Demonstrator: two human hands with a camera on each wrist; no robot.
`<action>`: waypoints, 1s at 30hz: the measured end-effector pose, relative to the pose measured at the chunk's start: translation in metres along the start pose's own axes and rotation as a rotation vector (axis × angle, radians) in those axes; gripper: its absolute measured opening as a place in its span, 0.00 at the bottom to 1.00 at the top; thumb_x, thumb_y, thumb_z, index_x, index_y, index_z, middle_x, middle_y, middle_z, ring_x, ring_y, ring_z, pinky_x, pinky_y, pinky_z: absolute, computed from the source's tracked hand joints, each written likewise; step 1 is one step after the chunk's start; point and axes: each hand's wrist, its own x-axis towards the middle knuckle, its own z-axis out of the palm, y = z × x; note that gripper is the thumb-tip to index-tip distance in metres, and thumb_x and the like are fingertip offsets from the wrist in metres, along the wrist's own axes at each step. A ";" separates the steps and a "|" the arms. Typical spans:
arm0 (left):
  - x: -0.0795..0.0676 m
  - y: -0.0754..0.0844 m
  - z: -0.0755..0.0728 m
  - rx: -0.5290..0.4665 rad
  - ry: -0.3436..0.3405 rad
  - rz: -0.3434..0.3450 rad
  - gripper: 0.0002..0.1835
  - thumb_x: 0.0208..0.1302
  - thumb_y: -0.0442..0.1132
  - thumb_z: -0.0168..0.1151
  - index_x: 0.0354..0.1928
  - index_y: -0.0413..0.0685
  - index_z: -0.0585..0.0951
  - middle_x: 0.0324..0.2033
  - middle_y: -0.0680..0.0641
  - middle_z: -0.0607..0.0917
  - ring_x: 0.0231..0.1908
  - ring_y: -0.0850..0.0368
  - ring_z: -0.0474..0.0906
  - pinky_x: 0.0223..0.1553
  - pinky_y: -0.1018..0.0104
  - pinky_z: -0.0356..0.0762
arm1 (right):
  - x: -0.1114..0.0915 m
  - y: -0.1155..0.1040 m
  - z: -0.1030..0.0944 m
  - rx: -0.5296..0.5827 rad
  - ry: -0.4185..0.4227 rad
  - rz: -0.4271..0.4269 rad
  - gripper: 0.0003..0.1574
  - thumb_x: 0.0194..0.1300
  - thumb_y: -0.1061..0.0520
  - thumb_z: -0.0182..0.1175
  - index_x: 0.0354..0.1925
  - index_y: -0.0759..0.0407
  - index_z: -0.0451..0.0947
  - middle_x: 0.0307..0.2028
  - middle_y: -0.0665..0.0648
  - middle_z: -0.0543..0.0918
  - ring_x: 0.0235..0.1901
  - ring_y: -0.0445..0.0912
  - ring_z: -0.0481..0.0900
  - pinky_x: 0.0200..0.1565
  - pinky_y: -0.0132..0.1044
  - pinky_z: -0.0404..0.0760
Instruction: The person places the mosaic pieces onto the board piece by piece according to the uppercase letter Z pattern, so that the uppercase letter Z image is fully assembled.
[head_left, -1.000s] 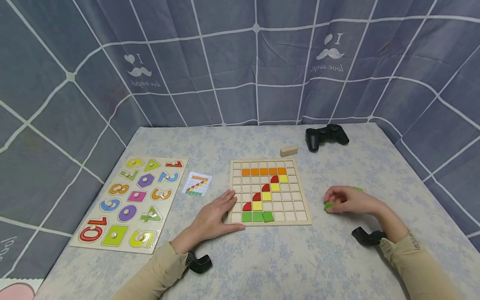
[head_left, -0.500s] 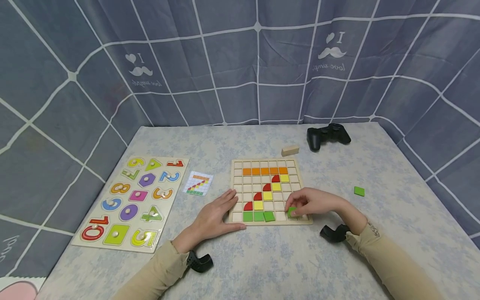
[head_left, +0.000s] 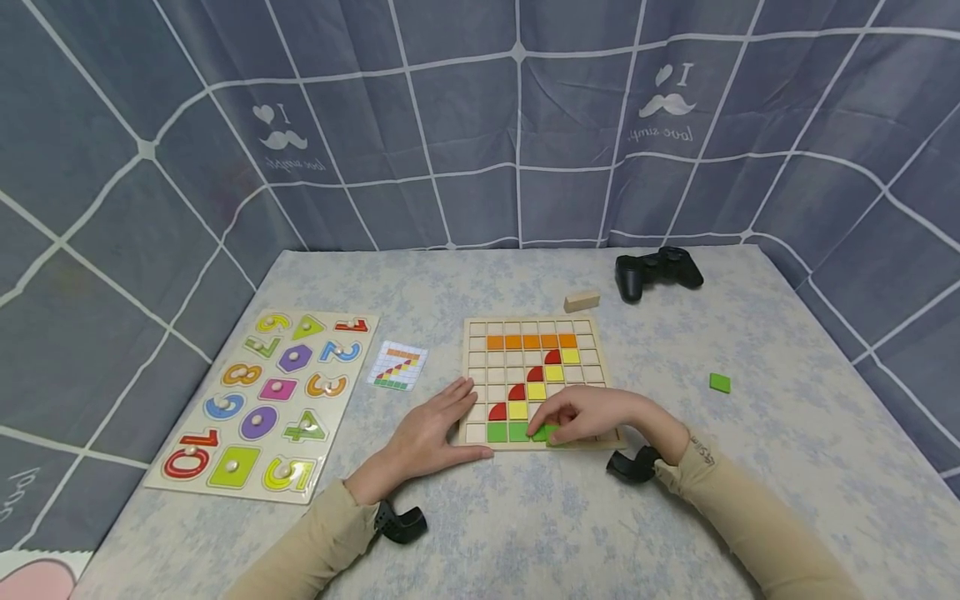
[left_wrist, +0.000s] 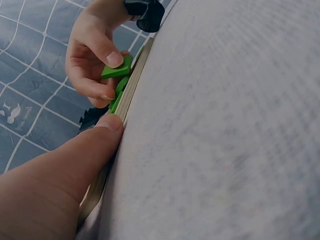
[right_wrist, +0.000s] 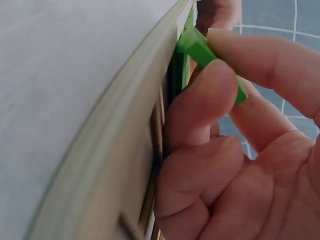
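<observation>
A wooden grid board (head_left: 476,369) lies in the middle of the table, holding orange, red, yellow and green tiles. My left hand (head_left: 427,429) rests at its left side, fingers straight, thumb along the near edge. Over the bottom row, my right hand (head_left: 588,414) pinches a green square tile (left_wrist: 118,69) under its thumb. One of its fingertips touches the third green tile of that row, which sits tilted. Two green tiles (head_left: 507,432) lie flat to the left of it. The right wrist view shows the held tile (right_wrist: 242,94) partly hidden by fingers.
A pattern card (head_left: 398,365) lies left of the board, and farther left a number-and-shape puzzle (head_left: 288,433). One loose green tile (head_left: 720,382) lies at the right. Behind the board are a small wooden block (head_left: 582,302) and a black game controller (head_left: 660,272).
My right hand has come left from the table's right side, bringing a green tile over the board's bottom row. The left hand has stayed in place.
</observation>
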 end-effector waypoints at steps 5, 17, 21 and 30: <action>0.000 0.000 -0.001 -0.001 0.003 -0.005 0.47 0.52 0.67 0.62 0.65 0.38 0.68 0.68 0.43 0.62 0.69 0.53 0.54 0.63 0.55 0.62 | -0.009 0.007 -0.001 0.025 0.070 0.044 0.12 0.62 0.59 0.62 0.45 0.54 0.83 0.22 0.46 0.72 0.16 0.37 0.60 0.23 0.28 0.65; 0.000 0.000 -0.001 0.000 0.003 -0.006 0.47 0.52 0.67 0.62 0.65 0.37 0.68 0.68 0.42 0.63 0.69 0.53 0.53 0.63 0.55 0.62 | -0.018 0.014 -0.002 0.071 0.248 0.095 0.11 0.52 0.58 0.71 0.34 0.60 0.80 0.24 0.49 0.81 0.22 0.40 0.77 0.26 0.32 0.77; 0.000 0.000 -0.001 0.002 0.009 -0.003 0.47 0.52 0.67 0.62 0.65 0.37 0.69 0.67 0.42 0.63 0.69 0.53 0.54 0.63 0.55 0.62 | -0.018 0.011 -0.001 0.032 0.274 0.125 0.08 0.52 0.57 0.71 0.31 0.58 0.82 0.21 0.47 0.81 0.21 0.40 0.77 0.25 0.31 0.75; 0.000 0.000 0.000 0.002 0.010 0.001 0.47 0.52 0.67 0.62 0.64 0.37 0.69 0.68 0.42 0.63 0.69 0.53 0.54 0.63 0.55 0.63 | -0.030 0.008 -0.002 0.007 0.313 0.144 0.11 0.55 0.59 0.69 0.38 0.60 0.81 0.31 0.50 0.82 0.31 0.42 0.80 0.35 0.33 0.80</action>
